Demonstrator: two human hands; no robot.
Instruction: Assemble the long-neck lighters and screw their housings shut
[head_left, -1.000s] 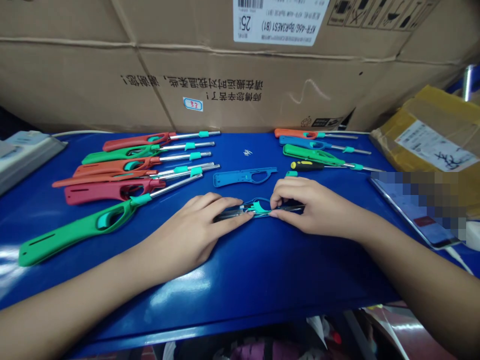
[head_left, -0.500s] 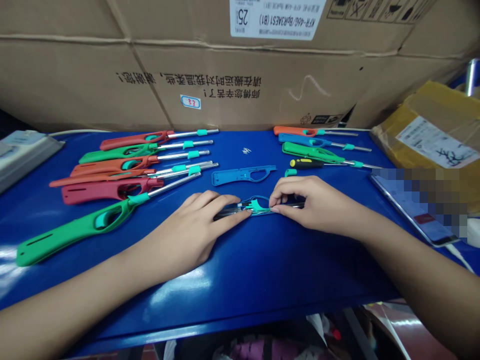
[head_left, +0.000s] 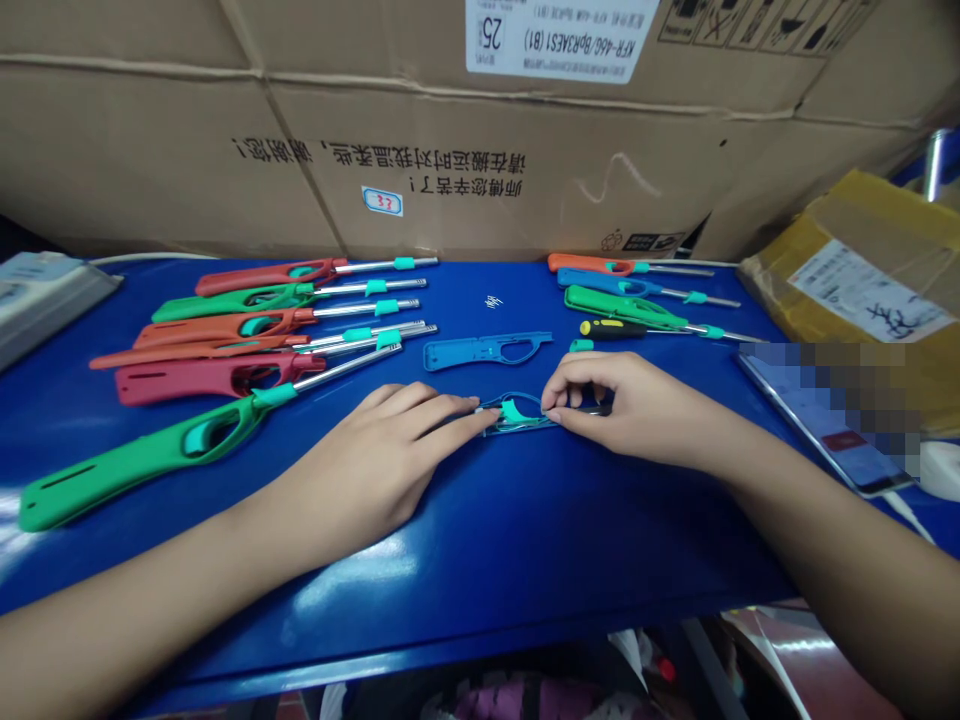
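A half-built blue lighter [head_left: 517,413] with a teal trigger lies on the blue table [head_left: 487,540], between my hands. My left hand [head_left: 382,455] lies over its handle end, fingers flat and pressing it down. My right hand [head_left: 622,405] pinches the part beside the trigger with thumb and fingers curled. A loose blue shell half [head_left: 484,351] lies just behind them.
Several finished red, orange and green long lighters [head_left: 225,350] lie at the left. Three more lighters [head_left: 630,290] and a black screwdriver [head_left: 615,328] lie at the back right. A phone [head_left: 825,420] and a yellow parcel [head_left: 870,270] sit at the right. Big cardboard boxes [head_left: 450,130] wall off the back.
My left hand's fingers have slid a little to the right along the lighter. My right hand has shifted slightly at the trigger. The view has moved a little.
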